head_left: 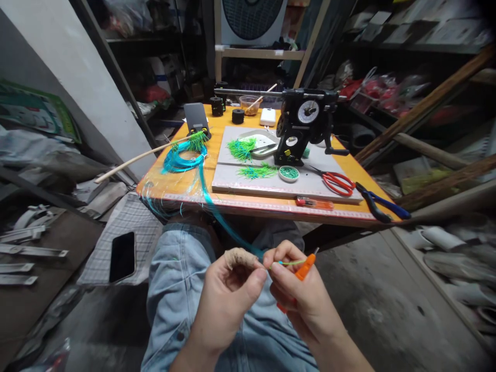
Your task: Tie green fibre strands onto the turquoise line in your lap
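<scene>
Right hand pinches a green strand above the denim lap, an orange tool within the same grasp; beside it, whether the left hand pinches anything, I cannot tell. Beyond, blue filament trails from the table.

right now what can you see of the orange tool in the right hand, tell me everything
The orange tool looks like plastic, with a thin, metallic-looking tip at its upper end. It slants through the grip of the right hand, tip up and toward the picture's right; a reddish-orange end shows below the fingers. The hand covers its middle. A green strand lies close to its upper part; whether they touch is unclear.
</scene>
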Tool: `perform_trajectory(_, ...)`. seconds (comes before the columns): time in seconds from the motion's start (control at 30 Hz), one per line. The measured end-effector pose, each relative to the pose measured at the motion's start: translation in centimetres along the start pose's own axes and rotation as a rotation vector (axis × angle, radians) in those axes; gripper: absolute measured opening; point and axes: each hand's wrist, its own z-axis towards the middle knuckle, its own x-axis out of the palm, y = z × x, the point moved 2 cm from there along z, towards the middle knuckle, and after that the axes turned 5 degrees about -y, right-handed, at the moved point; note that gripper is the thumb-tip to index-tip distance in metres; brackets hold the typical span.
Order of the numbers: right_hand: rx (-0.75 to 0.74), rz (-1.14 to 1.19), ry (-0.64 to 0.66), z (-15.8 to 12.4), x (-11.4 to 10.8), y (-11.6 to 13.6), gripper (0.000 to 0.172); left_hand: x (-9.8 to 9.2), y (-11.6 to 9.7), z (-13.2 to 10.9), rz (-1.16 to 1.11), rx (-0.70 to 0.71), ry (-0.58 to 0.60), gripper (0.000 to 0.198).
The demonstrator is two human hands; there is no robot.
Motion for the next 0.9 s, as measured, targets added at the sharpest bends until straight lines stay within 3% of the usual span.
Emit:
perform_trajectory(0.37,-0.027,0.003,-0.015,0.1,0.6,-0.3,0.034,0.3,-0.7,-0.1,0.147,0.046,-0.029,0.017)
perform_trajectory(0.53,-0.071,-0.004,0.044,0.5,0.3,-0.7,0.036,0.4,-0.8,-0.1,0.152,0.051,-0.031,0.018)
perform_trajectory(0.9,-0.088,-0.080,0.025,0.3,-0.1,-0.9,0.038,0.5,-1.1,-0.2,0.158,0.054,-0.018,0.019)
